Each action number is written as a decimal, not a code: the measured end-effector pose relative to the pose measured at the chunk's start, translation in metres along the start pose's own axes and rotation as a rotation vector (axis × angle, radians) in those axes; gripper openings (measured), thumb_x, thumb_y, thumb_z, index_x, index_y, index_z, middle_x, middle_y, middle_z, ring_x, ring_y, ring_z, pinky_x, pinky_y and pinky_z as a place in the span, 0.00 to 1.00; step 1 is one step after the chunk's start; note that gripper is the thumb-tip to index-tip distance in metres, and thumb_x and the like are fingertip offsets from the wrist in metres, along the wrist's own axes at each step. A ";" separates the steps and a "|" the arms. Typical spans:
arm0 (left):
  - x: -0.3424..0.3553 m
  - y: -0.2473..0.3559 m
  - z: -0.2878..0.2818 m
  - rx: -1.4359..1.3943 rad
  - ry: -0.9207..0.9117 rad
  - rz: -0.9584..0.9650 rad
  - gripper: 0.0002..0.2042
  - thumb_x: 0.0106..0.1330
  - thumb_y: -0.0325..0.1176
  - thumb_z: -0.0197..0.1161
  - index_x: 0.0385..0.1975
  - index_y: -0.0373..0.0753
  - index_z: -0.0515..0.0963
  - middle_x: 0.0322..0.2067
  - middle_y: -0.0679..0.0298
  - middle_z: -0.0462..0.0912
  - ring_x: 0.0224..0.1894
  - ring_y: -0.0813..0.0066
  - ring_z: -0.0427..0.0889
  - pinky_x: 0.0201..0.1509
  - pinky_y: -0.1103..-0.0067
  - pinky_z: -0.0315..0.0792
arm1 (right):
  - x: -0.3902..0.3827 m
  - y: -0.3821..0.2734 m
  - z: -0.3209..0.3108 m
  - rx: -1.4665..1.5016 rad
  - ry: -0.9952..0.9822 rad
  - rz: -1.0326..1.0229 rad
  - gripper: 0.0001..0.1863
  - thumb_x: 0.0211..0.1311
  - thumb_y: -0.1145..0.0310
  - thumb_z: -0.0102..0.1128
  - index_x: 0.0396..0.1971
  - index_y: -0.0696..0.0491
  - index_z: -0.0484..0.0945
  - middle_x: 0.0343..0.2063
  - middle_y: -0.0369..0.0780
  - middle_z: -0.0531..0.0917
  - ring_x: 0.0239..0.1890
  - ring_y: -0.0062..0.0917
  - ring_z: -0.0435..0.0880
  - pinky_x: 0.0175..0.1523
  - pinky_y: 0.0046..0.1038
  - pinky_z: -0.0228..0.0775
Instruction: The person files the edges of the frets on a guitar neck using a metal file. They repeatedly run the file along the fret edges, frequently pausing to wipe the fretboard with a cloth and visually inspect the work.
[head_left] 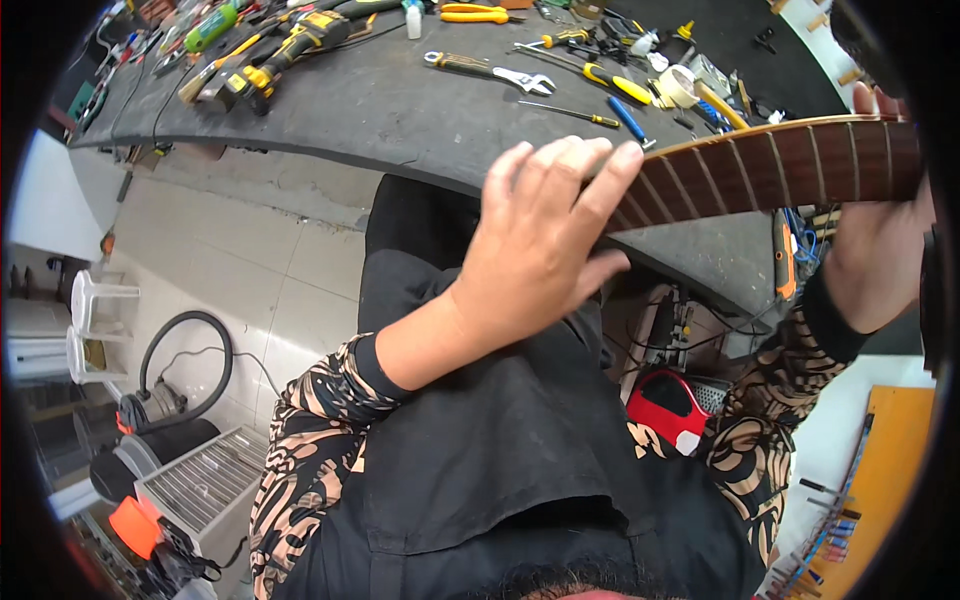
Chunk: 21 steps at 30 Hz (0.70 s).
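Note:
A guitar neck with a dark brown fretboard and metal frets slants across the right side, its strings not visible. Around its far right part is my right hand, closed, with fingertips showing above the upper edge and the palm below. My left hand is over the neck's left part, back of the hand facing up. Its fingers stretch out toward the neck's upper edge, and the thumb stands apart below. What lies under the left palm is hidden, and the rest of the guitar cannot be made out.
On the dark workbench lie an adjustable wrench, screwdrivers, a yellow-black power drill and a tape roll. A vacuum hose and white stools are on the left. A red-black object sits below the bench.

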<state>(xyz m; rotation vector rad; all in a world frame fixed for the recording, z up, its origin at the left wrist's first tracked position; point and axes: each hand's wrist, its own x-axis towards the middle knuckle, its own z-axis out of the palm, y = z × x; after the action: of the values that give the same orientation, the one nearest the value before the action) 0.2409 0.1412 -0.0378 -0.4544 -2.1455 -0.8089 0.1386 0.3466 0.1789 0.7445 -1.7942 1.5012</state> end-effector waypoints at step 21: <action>0.061 -0.173 -0.027 0.049 -0.808 -0.058 0.45 0.46 0.53 0.90 0.67 0.41 0.84 0.46 0.58 0.83 0.51 0.51 0.82 0.60 0.61 0.75 | -0.199 0.155 -0.059 0.560 0.027 1.322 0.21 0.93 0.60 0.59 0.49 0.65 0.89 0.55 0.51 0.93 0.66 0.47 0.93 0.65 0.40 0.92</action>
<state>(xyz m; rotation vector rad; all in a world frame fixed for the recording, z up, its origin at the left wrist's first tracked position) 0.1217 -0.0012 -0.0460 -0.7942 -2.9189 -0.6607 0.1469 0.4332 -0.0648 -0.4295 -1.8921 2.8684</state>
